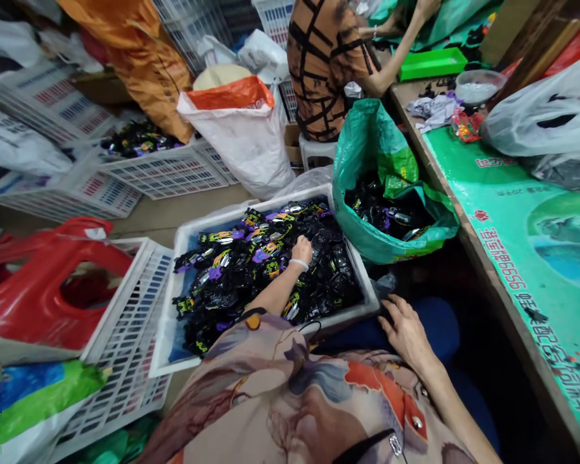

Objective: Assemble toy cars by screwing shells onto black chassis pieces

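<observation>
A white-rimmed crate (pixel 160 322) in front of me is heaped with black plastic pieces (pixel 222 258), apparently toy car bodies, marked in purple, yellow and orange. Into the heap reaches my left hand (pixel 301 251), with a pale band on its wrist. Its fingers are curled closed on the pieces; what lies in them is hidden. My right hand (pixel 408 332) rests over my blue-clothed lap, by the crate's near right corner. Its fingers are spread, and I see nothing held in them.
An open green sack (pixel 362 225) with more black pieces stands against the crate's right side. A green-topped table (pixel 512 225) runs along the right. On the left are a red plastic stool (pixel 53 283) and white baskets (pixel 140 309). Another person (pixel 319 71) sits ahead.
</observation>
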The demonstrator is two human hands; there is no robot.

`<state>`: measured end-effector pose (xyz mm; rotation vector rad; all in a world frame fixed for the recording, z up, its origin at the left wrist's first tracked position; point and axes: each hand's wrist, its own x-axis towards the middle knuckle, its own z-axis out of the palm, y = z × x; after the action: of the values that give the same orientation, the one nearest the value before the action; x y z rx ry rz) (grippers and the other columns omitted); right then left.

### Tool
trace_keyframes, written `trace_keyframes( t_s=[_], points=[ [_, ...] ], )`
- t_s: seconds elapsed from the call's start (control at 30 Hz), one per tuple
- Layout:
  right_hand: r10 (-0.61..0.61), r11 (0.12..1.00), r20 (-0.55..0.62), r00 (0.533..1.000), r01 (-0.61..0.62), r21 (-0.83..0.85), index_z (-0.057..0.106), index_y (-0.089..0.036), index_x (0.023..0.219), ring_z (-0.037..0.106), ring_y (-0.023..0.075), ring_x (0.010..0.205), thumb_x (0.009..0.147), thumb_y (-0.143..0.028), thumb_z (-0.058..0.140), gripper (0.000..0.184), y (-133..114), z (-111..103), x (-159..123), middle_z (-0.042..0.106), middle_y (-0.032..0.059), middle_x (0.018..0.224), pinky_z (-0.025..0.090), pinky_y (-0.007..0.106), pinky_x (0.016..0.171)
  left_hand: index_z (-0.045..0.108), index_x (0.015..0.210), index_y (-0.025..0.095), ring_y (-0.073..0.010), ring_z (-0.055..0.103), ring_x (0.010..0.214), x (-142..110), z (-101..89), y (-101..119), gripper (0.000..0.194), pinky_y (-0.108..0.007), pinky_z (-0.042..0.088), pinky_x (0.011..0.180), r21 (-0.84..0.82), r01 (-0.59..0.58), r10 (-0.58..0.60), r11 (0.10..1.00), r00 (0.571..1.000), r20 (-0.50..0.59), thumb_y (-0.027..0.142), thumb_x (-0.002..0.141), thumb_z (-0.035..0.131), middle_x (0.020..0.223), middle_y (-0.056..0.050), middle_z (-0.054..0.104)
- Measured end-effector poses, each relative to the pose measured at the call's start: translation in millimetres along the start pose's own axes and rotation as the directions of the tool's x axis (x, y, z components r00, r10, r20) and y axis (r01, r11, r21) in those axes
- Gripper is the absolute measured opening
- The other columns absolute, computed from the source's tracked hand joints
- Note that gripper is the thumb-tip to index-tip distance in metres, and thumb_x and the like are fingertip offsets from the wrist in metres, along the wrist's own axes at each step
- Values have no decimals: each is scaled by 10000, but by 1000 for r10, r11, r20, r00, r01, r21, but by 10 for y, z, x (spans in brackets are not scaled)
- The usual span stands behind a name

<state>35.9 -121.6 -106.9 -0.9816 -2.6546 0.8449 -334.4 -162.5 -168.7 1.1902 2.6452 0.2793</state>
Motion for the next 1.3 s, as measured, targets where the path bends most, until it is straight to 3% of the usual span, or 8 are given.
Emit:
trace_keyframes(
  t_s=[0.13, 0.3, 0.5, 0.7, 0.83, 0.97, 1.1, 1.3],
  points=[
    [58, 954, 22, 998, -62, 292, 644, -179, 1170, 585, 301, 1170, 896, -406, 504, 382, 15, -23, 90, 587, 141, 1287, 482, 474, 998, 619, 885, 144, -266, 486, 1172, -386, -221, -68, 151, -382, 413, 1030, -3, 15, -15, 1000, 992, -125, 197, 913, 481, 1071, -174, 617],
    [168, 682, 115, 979, -200, 704, 561, -189, 1285, 608, 283, 1134, 802, -548, 653, 608, -199, -57, 348, 603, 142, 1283, 517, 438, 940, 571, 834, 189, -220, 546, 1072, -962, -507, 309, 128, -359, 452, 985, -45, -128, 114, 991, 965, -234, 279, 912, 525, 1017, -112, 627],
    [66, 519, 30, 997, -60, 853, 103, -214, 1562, 451, 290, 1345, 615, -410, 851, 1223, -541, -159, 579, 379, 138, 1529, 420, 414, 1087, 514, 719, 205, -217, 581, 932, -1396, -818, 1037, 177, -381, 499, 870, -146, -565, 463, 812, 776, -427, 269, 880, 550, 849, -79, 613],
    [218, 209, -15, 976, -32, 977, 444, -225, 1404, 529, 259, 1263, 600, -320, 810, 888, -455, -337, 506, 589, 39, 1353, 413, 386, 1094, 616, 727, 157, -161, 626, 802, -1450, -1080, 1231, 155, -280, 524, 671, -572, -483, 536, 663, 840, -86, 298, 752, 676, 934, -85, 668],
    [254, 44, 76, 964, -90, 995, 595, -250, 1194, 601, 258, 1150, 566, -263, 800, 661, -336, -468, 417, 666, 6, 1229, 494, 379, 979, 662, 1041, 154, -199, 640, 1069, -1464, -1193, 1185, 384, -281, 548, 797, -766, -405, 698, 500, 711, 80, 100, 674, 563, 1284, -142, 599],
    [247, 1, 120, 962, -124, 992, 613, -256, 1161, 628, 250, 1094, 555, -257, 812, 638, -299, -445, 378, 682, 4, 1197, 528, 360, 901, 672, 1009, 150, -206, 607, 1099, -1465, -1169, 1212, 355, -322, 526, 851, -490, -698, 791, 522, 611, -28, 39, 725, 491, 1240, -140, 630],
    [329, 44, 55, 943, -73, 996, 613, -259, 1163, 588, 259, 1184, 531, -285, 845, 674, -219, -384, 352, 648, 9, 1277, 519, 369, 955, 680, 860, 148, -206, 617, 975, -1393, -1095, 1227, 175, -361, 471, 925, -248, -801, 838, 545, 518, 172, 130, 858, 506, 1060, -115, 705],
    [419, 82, 43, 907, -84, 993, 608, -259, 1218, 626, 268, 1140, 547, -330, 859, 720, 45, -467, 269, 669, 26, 1249, 534, 399, 955, 676, 764, 167, -163, 596, 696, -1299, -1093, 1264, 104, -263, 410, 690, -126, -645, 646, 754, 694, 316, 224, 806, 600, 729, -41, 674]
  ],
)
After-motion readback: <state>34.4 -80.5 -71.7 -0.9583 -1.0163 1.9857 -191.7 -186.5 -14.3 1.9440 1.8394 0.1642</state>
